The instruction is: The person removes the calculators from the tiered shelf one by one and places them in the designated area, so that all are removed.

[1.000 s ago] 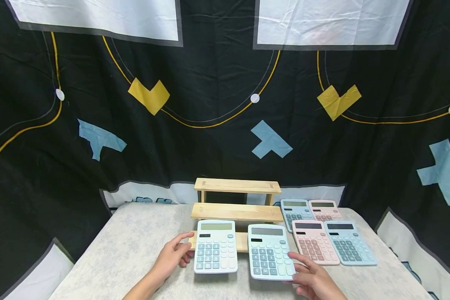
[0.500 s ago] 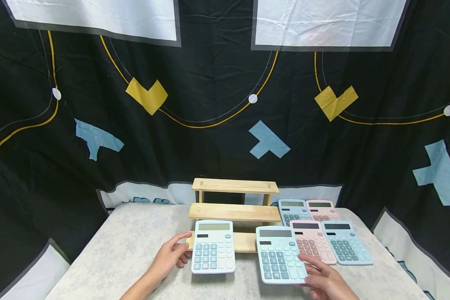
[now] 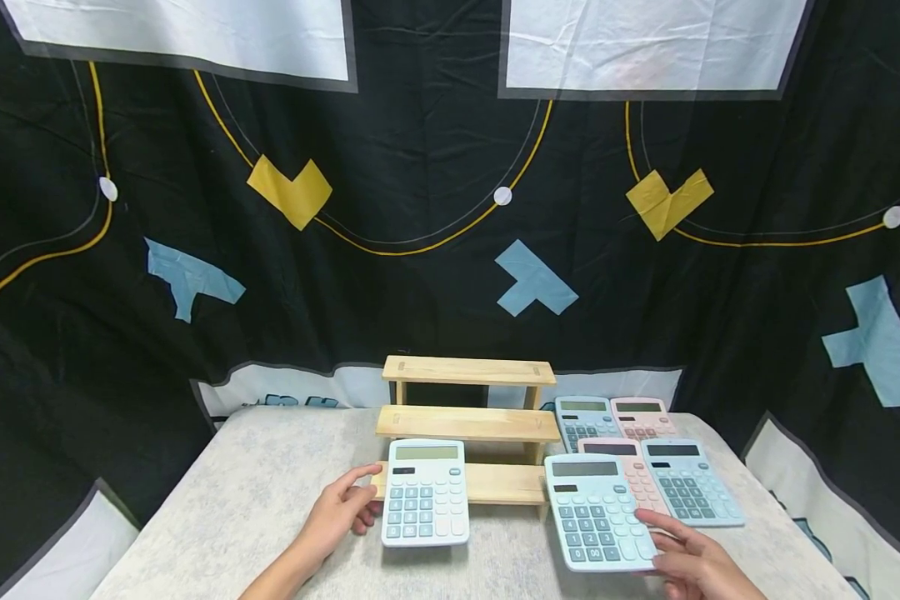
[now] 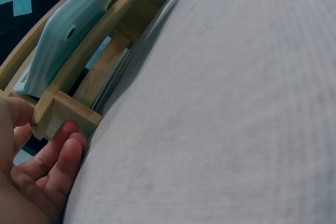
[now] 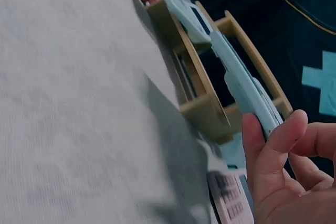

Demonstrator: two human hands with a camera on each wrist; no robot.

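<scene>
My right hand (image 3: 693, 562) pinches a light-blue calculator (image 3: 596, 510) by its lower right edge, between thumb and fingers. The right wrist view shows this held calculator (image 5: 244, 77) edge-on, above the grey tabletop. A second light-blue calculator (image 3: 425, 493) stands on the lowest step of a three-step wooden stand (image 3: 468, 423), face toward me. At that step's left end, my left hand (image 3: 333, 521) holds the board; in the left wrist view its fingertips (image 4: 69, 127) lie by the stand's side panel (image 4: 71, 114), near the calculator (image 4: 68, 35).
To the right of the stand lie several more calculators: a blue one (image 3: 587, 423) and a pink one (image 3: 641, 419) behind, a pink one (image 3: 642, 483) and a blue one (image 3: 693, 483) in front. The held calculator overlaps the front pink one. A black patterned cloth (image 3: 390, 308) hangs behind the table.
My right hand has carried its calculator rightward, away from the stand's lowest step and across the front pink calculator. My left hand and the calculator on the step stay where they were.
</scene>
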